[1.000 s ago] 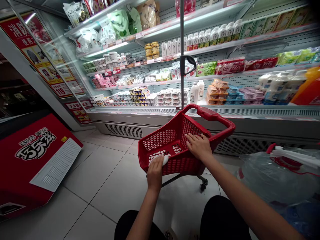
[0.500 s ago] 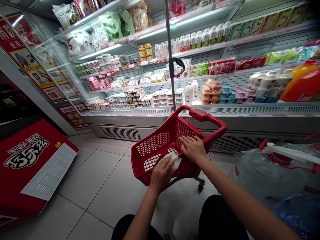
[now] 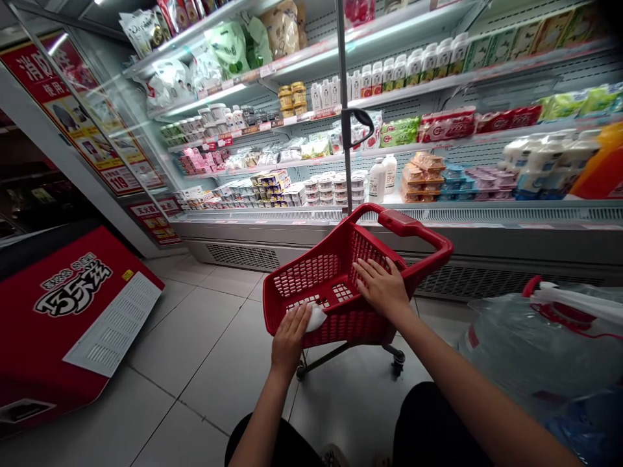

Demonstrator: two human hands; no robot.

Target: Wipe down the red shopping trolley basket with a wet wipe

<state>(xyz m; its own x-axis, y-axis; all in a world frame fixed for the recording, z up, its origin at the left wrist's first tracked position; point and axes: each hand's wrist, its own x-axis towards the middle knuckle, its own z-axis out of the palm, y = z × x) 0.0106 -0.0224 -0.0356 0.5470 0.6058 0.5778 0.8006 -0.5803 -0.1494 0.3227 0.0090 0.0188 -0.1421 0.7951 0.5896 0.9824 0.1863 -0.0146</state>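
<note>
A small red shopping cart (image 3: pixel 311 275) with a lattice basket stands in front of me, its handle up at the right. My left hand (image 3: pixel 291 337) is on the near rim toward the left end, pressing a white tissue or wipe (image 3: pixel 316 318) against the plastic. The wipe bulges out to the right of the fingers; the rest is under the hand. Over the near rim at the basket's right end lies my right hand (image 3: pixel 382 285), fingers stretched and slightly spread, touching the cart below the handle. Its palm side is hidden.
Behind the cart runs an open refrigerated shelf unit (image 3: pixel 292 233) stocked with yogurt cups, bottles and bags. A red freezer (image 3: pixel 126 311) stands at the left. Large clear water jugs (image 3: pixel 525 344) sit close on the right. My knees flank the tiled floor (image 3: pixel 204 344) below.
My left hand has slid with the wipe leftward along the cart's near rim. The right hand stays at the same spot on the cart. The whole view has shifted slightly.
</note>
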